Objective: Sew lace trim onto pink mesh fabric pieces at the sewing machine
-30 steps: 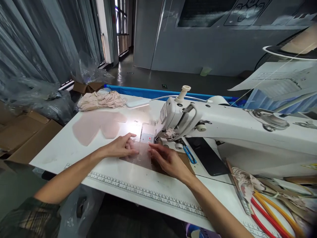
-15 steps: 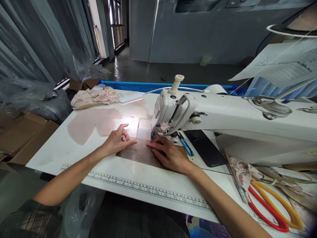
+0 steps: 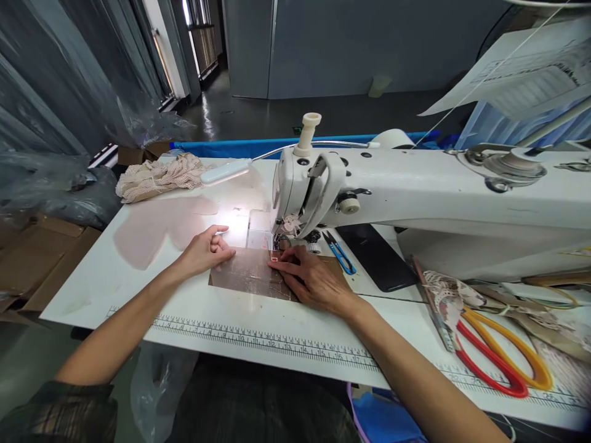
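A glossy, brownish sheet point(image 3: 244, 275) lies flat on the white worktop point(image 3: 106, 286), right in front of the needle area point(image 3: 280, 241) of a white sewing machine point(image 3: 415, 191). Its far edge reaches up to the needle plate, and its near edge stops short of the ruler scale point(image 3: 258, 340) printed along the worktop's front.

The left hand point(image 3: 202, 252) rests on the sheet's far left corner, its fingers loosely curled with the tips touching the material and the forefinger stretched toward the light. The right hand point(image 3: 316, 282) lies palm down over the sheet's right side, with its fingers point(image 3: 289, 267) held close together and pressed flat. They point at a small red mark point(image 3: 274, 259) just before the needle. Neither hand pinches anything (both only press down).

A slim white lamp point(image 3: 226, 172) on a bent neck throws a bright patch onto the worktop beside the left hand. Just right of the right hand lie blue thread snips point(image 3: 340, 252), and next to them a flat black slab point(image 3: 376, 255). Farther left, pale pink fabric pieces point(image 3: 152, 227) lie spread out, with a bundle of cream lace point(image 3: 157, 175) behind them. At the right end sit large shears with red and orange handles point(image 3: 501, 360), among lace scraps. Cardboard boxes point(image 3: 32, 252) and plastic bags stand off the left side.
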`<state>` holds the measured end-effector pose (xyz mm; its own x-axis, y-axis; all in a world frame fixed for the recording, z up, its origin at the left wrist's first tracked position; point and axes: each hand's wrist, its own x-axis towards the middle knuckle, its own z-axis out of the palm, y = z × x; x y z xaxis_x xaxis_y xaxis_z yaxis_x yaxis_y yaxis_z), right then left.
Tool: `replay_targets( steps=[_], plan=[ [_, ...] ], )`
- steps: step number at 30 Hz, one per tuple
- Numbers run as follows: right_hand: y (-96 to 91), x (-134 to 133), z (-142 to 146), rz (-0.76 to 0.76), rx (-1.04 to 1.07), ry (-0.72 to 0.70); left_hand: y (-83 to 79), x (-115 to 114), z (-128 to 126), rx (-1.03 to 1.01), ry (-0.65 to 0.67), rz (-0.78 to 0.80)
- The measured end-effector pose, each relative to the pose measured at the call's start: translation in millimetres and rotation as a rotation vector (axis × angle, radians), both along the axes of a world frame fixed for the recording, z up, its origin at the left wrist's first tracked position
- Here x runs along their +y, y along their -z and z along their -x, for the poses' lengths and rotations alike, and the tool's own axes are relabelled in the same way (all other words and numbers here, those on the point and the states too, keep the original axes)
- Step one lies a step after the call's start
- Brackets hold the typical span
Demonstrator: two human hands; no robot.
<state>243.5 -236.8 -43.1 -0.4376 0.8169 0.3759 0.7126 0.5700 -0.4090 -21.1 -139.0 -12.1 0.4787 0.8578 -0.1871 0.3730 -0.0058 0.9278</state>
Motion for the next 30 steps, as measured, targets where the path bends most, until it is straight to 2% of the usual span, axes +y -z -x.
replay_targets(
  steps=[5,10,15,21,25,30],
  plan=[
    [0.2,0,1,-0.009,-0.073,0.014,-2.5,-1,-1,-0.029,-0.022,0.036],
    [0.7,0,2,0.002,-0.122,0.047,0.5,0,0,-0.032,0.032,0.037],
    [2.3,-2,1,0.011,-0.008,0.063,3.5,1,0,-0.009,0.028,0.007],
    [-2.2,-4,-3,0.079,0.071,0.081,-2.2,-1,-2,0.004,0.023,0.019],
    [-7.3,-7,-1,0.067,0.086,0.004,-2.8,-1,-3,-0.001,0.023,0.019],
    [-8.5,-11,2,0.013,-0.016,-0.050,-0.3,0,0,0.005,0.044,0.020]
  ],
)
